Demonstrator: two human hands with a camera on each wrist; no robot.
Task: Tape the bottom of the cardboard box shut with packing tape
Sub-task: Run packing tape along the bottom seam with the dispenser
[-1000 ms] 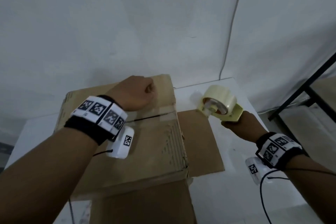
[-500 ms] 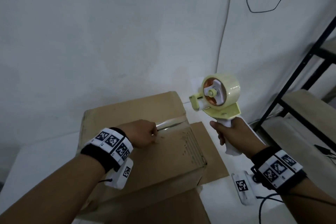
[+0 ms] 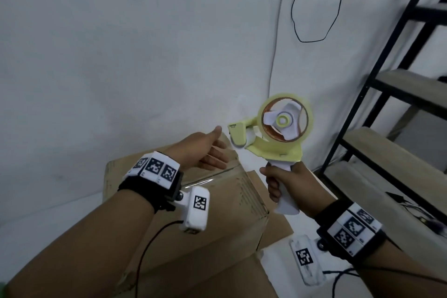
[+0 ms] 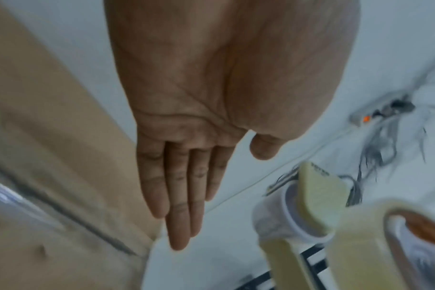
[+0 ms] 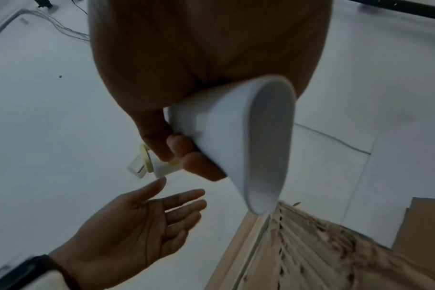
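Observation:
A brown cardboard box (image 3: 217, 203) sits on the white table with its flaps closed and a strip of clear tape (image 3: 200, 181) along the seam. My right hand (image 3: 285, 184) grips the white handle of a yellow tape dispenser (image 3: 273, 133), held upright in the air to the right of the box, its clear tape roll (image 3: 285, 118) on top. My left hand (image 3: 208, 150) hovers above the box's far edge, palm turned up, fingers straight and empty, just left of the dispenser's nose. In the left wrist view the flat left hand (image 4: 186, 176) faces the dispenser (image 4: 318, 198). The handle (image 5: 236, 141) fills the right wrist view.
A loose cardboard sheet (image 3: 273, 234) lies on the table under the box's right side. A black metal shelf rack (image 3: 377, 128) with wooden boards stands to the right. Cables hang on the white wall (image 3: 314, 19) behind. More cardboard (image 3: 205, 278) lies at the near edge.
My left hand left the taped seam, rose and opened palm up toward the dispenser. My right hand lifted the dispenser higher and closer to the left hand.

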